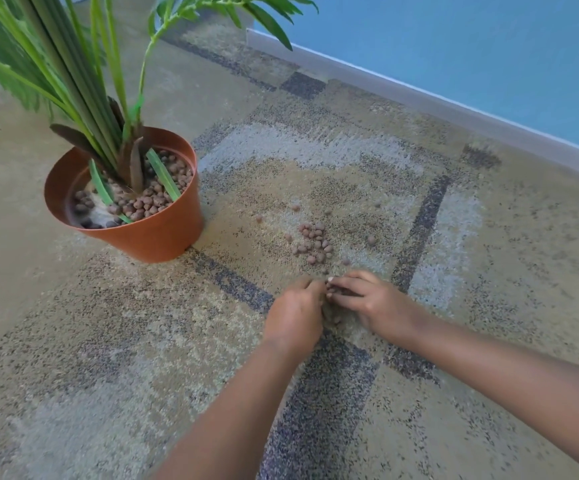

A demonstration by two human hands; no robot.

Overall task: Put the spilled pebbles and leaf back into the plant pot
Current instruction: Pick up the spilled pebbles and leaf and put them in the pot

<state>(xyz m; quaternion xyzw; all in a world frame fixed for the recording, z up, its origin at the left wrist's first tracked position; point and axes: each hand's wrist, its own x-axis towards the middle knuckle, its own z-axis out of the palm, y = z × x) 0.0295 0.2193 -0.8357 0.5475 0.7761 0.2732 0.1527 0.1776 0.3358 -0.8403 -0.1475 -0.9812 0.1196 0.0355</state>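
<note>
While I am looking down from the head view, the speckled, nubbly carpet [108, 341] is spreading out in beige, grey and dark blocks. The spilled pebbles [312, 240] are lying on it at centre: small, rounded, matt reddish-brown lumps, roughly twenty bunching in one loose cluster, with about seven strays ringing it. At six o'clock from them my two hands are meeting fingertip to fingertip. My right hand [367, 303] is curling its fingers over a few of those pebbles. My left hand [293, 313] is arching knuckles-up, and I cannot tell whether it is grasping anything. At ten o'clock from the cluster the one plant pot [163, 233], smooth, terracotta-coloured and tapering, is standing upright. It is holding more such pebbles around the plant [83, 81], with two flat green strips lying across them.
</note>
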